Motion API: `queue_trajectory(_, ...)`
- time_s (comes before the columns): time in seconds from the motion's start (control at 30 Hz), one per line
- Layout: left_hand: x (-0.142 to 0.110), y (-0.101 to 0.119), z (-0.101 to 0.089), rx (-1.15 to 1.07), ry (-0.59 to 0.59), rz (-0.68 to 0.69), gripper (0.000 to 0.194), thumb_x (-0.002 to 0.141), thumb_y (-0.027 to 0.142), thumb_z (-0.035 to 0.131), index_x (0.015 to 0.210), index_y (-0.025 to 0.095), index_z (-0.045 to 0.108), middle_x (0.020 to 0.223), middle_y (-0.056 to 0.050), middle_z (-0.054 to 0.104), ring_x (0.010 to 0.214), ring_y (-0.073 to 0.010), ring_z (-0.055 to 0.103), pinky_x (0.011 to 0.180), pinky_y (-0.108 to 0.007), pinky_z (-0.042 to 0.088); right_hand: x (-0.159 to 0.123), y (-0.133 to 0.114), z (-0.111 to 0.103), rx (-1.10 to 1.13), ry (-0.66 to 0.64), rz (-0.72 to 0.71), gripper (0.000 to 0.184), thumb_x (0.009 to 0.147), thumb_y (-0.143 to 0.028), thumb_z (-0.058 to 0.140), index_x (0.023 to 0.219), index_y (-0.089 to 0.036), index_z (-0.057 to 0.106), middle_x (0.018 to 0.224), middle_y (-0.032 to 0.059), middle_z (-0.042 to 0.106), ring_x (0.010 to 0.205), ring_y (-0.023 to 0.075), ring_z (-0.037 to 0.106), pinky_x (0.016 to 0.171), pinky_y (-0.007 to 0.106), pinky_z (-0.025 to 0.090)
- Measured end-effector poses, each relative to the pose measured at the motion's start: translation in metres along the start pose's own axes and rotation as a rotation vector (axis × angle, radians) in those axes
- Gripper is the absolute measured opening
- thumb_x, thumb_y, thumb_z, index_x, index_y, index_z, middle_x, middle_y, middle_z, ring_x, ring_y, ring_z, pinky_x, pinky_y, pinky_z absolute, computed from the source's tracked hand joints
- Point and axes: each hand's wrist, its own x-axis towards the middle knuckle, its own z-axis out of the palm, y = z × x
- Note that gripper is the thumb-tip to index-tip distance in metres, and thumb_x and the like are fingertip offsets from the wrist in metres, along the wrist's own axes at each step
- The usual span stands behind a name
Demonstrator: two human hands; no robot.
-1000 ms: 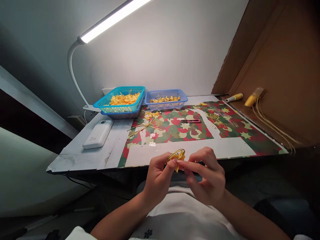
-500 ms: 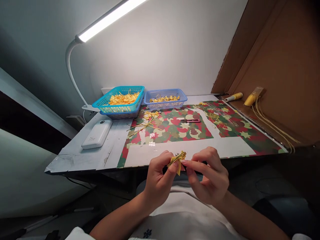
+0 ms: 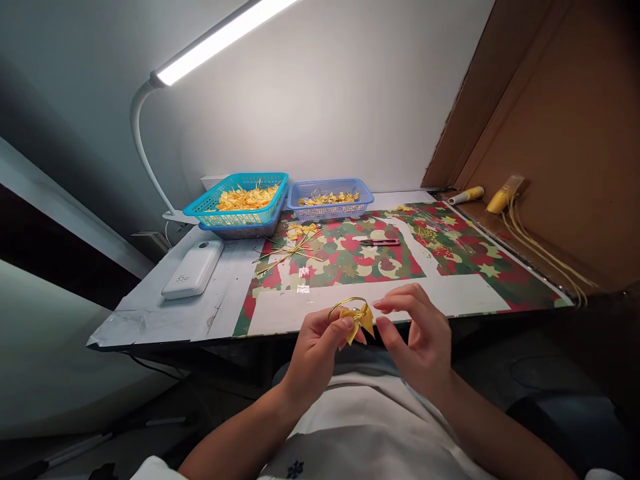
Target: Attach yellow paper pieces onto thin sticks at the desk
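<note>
Between the thumb and fingers of my left hand [image 3: 320, 350] is a small yellow ribbon bow [image 3: 361, 323]. A gold cord loop [image 3: 349, 301] arches up from it, and something small and shiny shows near the knot. My right hand [image 3: 417, 333] is just to the right of the bow, thumb and fingers apart, holding nothing. Both hands are in front of the table's near edge. Farther back on the table lie loose gold cords [image 3: 287, 252], with a few yellow bows [image 3: 300, 231] beside them.
A turquoise basket [image 3: 200, 212] of yellow bows rests on another basket, beside a lilac basket [image 3: 330, 212] of gold pieces. Thread snips [image 3: 381, 243] lie mid-table, a white power bank [image 3: 193, 270] left. A lamp [image 3: 145, 143] arches overhead; yellow spools [image 3: 505, 195] sit right.
My right fingers have come off the bow and opened. The bow has turned, so its tails and the rounded cord loop now show more fully in my left hand.
</note>
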Motion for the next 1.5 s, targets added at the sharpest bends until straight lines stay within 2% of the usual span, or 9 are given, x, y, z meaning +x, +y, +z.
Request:
queue_trajectory(0.17,0.001,0.002,0.0,0.027,-0.036,0.035,0.031,0.084,0.031,0.05,0.059,0.016,0.06,0.06,-0.001,0.048,0.061,-0.0118,0.042,0.06,-0.025,0.034,0.003,0.001,0.0,0.079,-0.114,0.127,0.005,0.079,-0.018,0.056,0.076,-0.022,0.057,0.07,0.0002,0.057,0.071,0.016,0.052,0.068,0.032,0.041)
queue_trajectory(0.4,0.0,0.006,-0.002,0.369,-0.059,0.218,0.034,0.088,0.034,0.046,0.059,0.017,0.052,0.06,-0.001,0.046,0.065,-0.0136,0.041,0.065,-0.027,0.035,0.01,-0.002,-0.005,-0.06,-0.303,0.055,0.008,0.078,-0.02,0.055,0.07,-0.02,0.051,0.067,-0.0024,0.054,0.068,0.0139,0.048,0.074,0.033,0.034)
queue_trajectory(0.5,0.005,0.007,-0.004,0.469,-0.087,0.232,0.034,0.088,0.034,0.045,0.058,0.017,0.05,0.059,-0.001,0.046,0.066,-0.0141,0.041,0.065,-0.027,0.034,0.016,0.001,-0.004,-0.059,-0.387,0.071,0.015,0.081,-0.018,0.048,0.066,-0.019,0.05,0.065,-0.0027,0.052,0.066,0.0125,0.046,0.073,0.032,0.032)
queue_trajectory(0.63,0.015,0.001,-0.009,0.342,-0.13,0.097,0.034,0.085,0.035,0.046,0.057,0.016,0.049,0.059,0.0,0.044,0.062,-0.0125,0.039,0.062,-0.027,0.032,0.02,0.013,0.001,0.173,-0.435,0.258,0.024,0.084,-0.025,0.048,0.061,-0.019,0.048,0.059,-0.0031,0.046,0.06,0.0115,0.043,0.063,0.027,0.033)
queue_trajectory(0.73,0.021,-0.004,-0.012,0.151,-0.088,-0.024,0.031,0.081,0.035,0.049,0.056,0.016,0.047,0.061,0.0,0.042,0.062,-0.0117,0.037,0.06,-0.026,0.032,0.021,0.023,0.006,0.354,-0.46,0.397,0.027,0.086,-0.032,0.049,0.063,-0.019,0.051,0.062,-0.002,0.048,0.062,0.0119,0.044,0.062,0.026,0.035)
queue_trajectory(0.9,0.023,0.0,-0.01,-0.032,-0.039,-0.177,0.027,0.072,0.031,0.05,0.053,0.018,0.037,0.057,0.001,0.035,0.059,-0.0107,0.031,0.059,-0.026,0.03,0.02,0.031,0.004,0.494,-0.492,0.472,0.027,0.085,-0.04,0.05,0.069,-0.018,0.054,0.066,-0.0012,0.049,0.064,0.012,0.043,0.062,0.026,0.036)
queue_trajectory(1.03,0.024,0.003,-0.008,-0.065,-0.042,-0.226,0.025,0.071,0.031,0.049,0.054,0.018,0.038,0.056,0.001,0.036,0.058,-0.0109,0.034,0.059,-0.027,0.031,0.021,0.031,0.003,0.55,-0.583,0.549,0.034,0.086,-0.042,0.05,0.062,-0.017,0.05,0.061,-0.0019,0.046,0.061,0.0108,0.04,0.059,0.025,0.034)
queue_trajectory(1.3,0.029,-0.004,-0.01,-0.056,-0.007,-0.182,0.024,0.067,0.028,0.055,0.051,0.016,0.042,0.057,0.002,0.038,0.057,-0.0089,0.031,0.057,-0.025,0.029,0.019,0.033,0.011,0.726,-0.518,0.726,0.031,0.076,-0.038,0.059,0.056,-0.017,0.048,0.054,-0.0036,0.041,0.053,0.0082,0.033,0.051,0.024,0.027)
queue_trajectory(1.5,0.029,-0.005,-0.017,0.162,-0.061,-0.048,0.031,0.077,0.035,0.051,0.053,0.015,0.047,0.058,0.0,0.043,0.059,-0.0108,0.037,0.058,-0.025,0.032,0.019,0.03,0.01,0.651,-0.475,0.65,0.031,0.076,-0.037,0.054,0.054,-0.018,0.046,0.053,-0.0034,0.039,0.053,0.0092,0.033,0.051,0.024,0.028)
